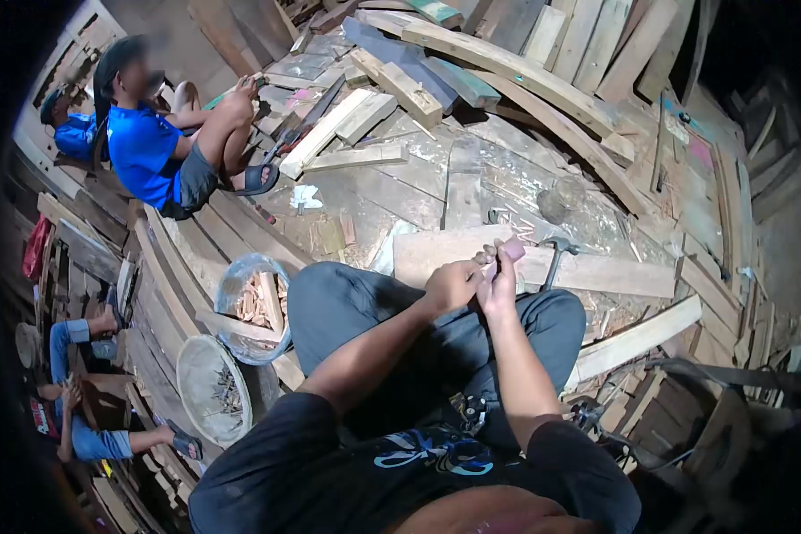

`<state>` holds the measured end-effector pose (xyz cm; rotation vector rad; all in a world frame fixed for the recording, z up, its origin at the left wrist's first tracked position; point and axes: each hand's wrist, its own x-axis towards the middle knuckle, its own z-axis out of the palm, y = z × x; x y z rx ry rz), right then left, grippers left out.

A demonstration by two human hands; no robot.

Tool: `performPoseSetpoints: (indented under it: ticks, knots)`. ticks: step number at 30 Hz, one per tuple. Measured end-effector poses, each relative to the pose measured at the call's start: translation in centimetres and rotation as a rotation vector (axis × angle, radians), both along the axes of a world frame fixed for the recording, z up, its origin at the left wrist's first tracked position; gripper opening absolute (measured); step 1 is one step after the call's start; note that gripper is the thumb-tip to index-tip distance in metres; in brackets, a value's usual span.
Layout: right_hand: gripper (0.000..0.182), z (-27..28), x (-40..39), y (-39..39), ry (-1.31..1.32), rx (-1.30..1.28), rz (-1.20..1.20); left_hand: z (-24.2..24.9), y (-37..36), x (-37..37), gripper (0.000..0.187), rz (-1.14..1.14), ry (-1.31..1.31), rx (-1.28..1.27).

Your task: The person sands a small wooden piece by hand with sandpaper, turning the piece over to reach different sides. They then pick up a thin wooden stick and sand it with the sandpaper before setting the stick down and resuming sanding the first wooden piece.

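Note:
My two hands meet above my crossed legs. My right hand point(499, 289) is closed round a small pinkish-purple piece point(514, 249), which sticks up past its fingers; its exact kind is too small to tell. Right beside it, my left hand point(452, 287) is closed, fingertips against the right hand's fingers, and what is in its grip is hidden. Under and beyond the hands lies a wide wooden board point(596, 271). A claw hammer point(556, 258) rests with its head over that board, just right of my right hand.
At my left stand a bucket of wood pieces point(226, 289) and a pale basin of nails point(186, 378). Curved timbers point(543, 107) and planks pile up ahead. A person in a blue shirt point(142, 151) sits at far left, others behind. A loose plank point(641, 338) lies right of my knee.

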<state>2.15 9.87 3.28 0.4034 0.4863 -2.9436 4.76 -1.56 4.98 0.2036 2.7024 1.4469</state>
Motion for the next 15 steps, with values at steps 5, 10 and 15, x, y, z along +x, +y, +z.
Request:
performPoseSetpoints:
  ticks: [5, 10, 15]
  knots:
    - [0.019, -0.7, 0.0, 0.6, 0.0, -0.066, -0.012, 0.7, 0.0, 0.0, 0.021, -0.002, -0.08, -0.03]
    - [0.017, -0.6, -0.2, 0.1, 0.005, -0.012, -0.017, 0.5, -0.4, -0.7, 0.028, -0.08, -0.113, -0.051]
    - [0.014, -1.1, -0.4, 0.3, 0.03, -0.023, -0.004, 0.5, -0.1, -0.5, 0.029, -0.078, -0.174, -0.139]
